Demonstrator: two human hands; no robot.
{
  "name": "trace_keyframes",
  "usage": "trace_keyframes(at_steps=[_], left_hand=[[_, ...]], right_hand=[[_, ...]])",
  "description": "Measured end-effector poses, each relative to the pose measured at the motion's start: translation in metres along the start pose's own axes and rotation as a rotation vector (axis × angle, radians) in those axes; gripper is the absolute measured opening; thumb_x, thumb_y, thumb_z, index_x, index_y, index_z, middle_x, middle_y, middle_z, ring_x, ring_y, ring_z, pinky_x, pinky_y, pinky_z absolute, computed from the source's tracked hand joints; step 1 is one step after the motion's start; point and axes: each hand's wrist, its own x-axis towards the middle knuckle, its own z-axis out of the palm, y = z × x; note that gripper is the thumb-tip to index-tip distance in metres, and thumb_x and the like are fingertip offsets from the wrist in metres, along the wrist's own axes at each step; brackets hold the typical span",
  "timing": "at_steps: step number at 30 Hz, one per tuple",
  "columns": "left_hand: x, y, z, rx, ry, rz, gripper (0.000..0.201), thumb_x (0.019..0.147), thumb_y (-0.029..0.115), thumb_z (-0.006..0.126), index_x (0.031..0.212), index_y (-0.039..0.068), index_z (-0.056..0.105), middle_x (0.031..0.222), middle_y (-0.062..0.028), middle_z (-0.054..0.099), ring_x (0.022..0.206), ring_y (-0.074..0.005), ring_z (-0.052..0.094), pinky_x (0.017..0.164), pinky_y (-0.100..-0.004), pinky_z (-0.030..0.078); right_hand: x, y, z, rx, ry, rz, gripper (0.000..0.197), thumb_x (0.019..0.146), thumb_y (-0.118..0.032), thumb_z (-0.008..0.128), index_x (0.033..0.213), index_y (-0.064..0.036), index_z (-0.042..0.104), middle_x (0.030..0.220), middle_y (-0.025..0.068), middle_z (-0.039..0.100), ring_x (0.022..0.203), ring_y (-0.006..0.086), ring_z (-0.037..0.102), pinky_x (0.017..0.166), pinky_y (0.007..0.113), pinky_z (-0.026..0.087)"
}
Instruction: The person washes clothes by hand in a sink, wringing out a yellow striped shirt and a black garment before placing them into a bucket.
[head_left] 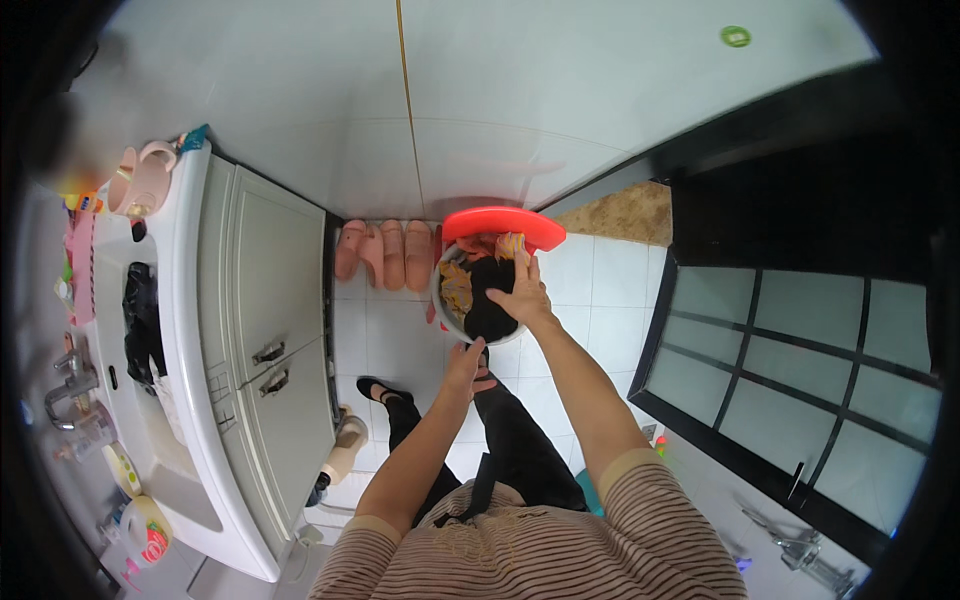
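A round, light-coloured bucket (438, 300) stands on the tiled floor, filled with clothes. Black cloth (490, 305) covers its right side, yellowish patterned cloth (456, 287) lies at the left, and reddish cloth (478, 243) is at the far side. My right hand (524, 293) rests over the black cloth, its thumb and fingers spread and the fingertips reaching toward a yellow-and-grey piece at the far rim. At the near rim, my left hand (464, 366) has its fingers against the bucket. A red lid (505, 222) leans upright behind the bucket, by the wall.
Pink slippers (392, 255) line the wall left of the bucket. A white cabinet (280, 330) with a sink (185, 480) holding dark clothing runs along the left. Right stands a black-framed glass door (740, 350), with a brown mat (625, 212) beyond. Beige shoes (345, 447) sit by the cabinet.
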Motion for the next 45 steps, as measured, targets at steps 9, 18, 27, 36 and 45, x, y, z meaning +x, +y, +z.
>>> trace_keyframes(at_steps=[9,18,27,36,45], left_hand=[[-0.074,-0.001,-0.121,0.08,0.159,0.22,0.04,0.083,0.026,0.058,0.117,0.005,0.051,0.1,-0.0079,0.059,0.084,-0.018,0.059,0.069,-0.0311,0.051],[-0.253,0.099,-0.23,-0.326,0.544,1.036,0.016,0.087,0.008,0.053,0.102,0.007,0.06,0.085,-0.0011,0.062,0.068,-0.0073,0.055,0.056,-0.0186,0.042],[-0.251,0.088,-0.437,0.135,1.161,1.067,0.034,0.073,0.007,0.063,0.107,0.002,0.057,0.091,-0.0126,0.063,0.082,-0.026,0.059,0.072,-0.0337,0.047],[-0.237,0.07,-0.495,0.215,1.034,0.911,0.034,0.068,0.007,0.068,0.101,0.004,0.06,0.103,-0.0166,0.059,0.095,-0.0317,0.057,0.08,-0.037,0.046],[-0.368,0.109,-0.47,0.047,1.073,1.264,0.026,0.067,0.007,0.068,0.093,0.006,0.065,0.082,-0.0102,0.064,0.073,-0.0247,0.059,0.067,-0.0315,0.047]], right_hand=[[-0.026,0.018,0.08,-0.428,-0.4,-0.225,0.05,0.074,-0.028,0.066,0.12,-0.0143,0.053,0.14,0.0153,0.032,0.123,0.0392,0.038,0.097,0.051,0.037],[-0.086,-0.201,0.05,-0.26,-0.446,-0.649,0.025,0.079,-0.027,0.058,0.093,-0.0071,0.064,0.089,0.0155,0.065,0.086,0.0314,0.062,0.074,0.04,0.049],[-0.231,-0.505,0.153,0.181,-0.188,-1.411,0.025,0.081,-0.016,0.061,0.104,-0.0063,0.06,0.096,0.0107,0.062,0.088,0.0264,0.059,0.075,0.038,0.046],[-0.219,-0.527,0.243,-0.551,-0.035,-1.733,0.009,0.071,-0.012,0.059,0.079,-0.0087,0.062,0.082,0.0087,0.058,0.081,0.0284,0.057,0.066,0.039,0.049],[-0.264,-0.564,0.142,-0.051,-0.237,-1.732,0.01,0.078,-0.006,0.062,0.086,-0.0015,0.06,0.084,0.0153,0.061,0.077,0.034,0.059,0.067,0.037,0.048]])
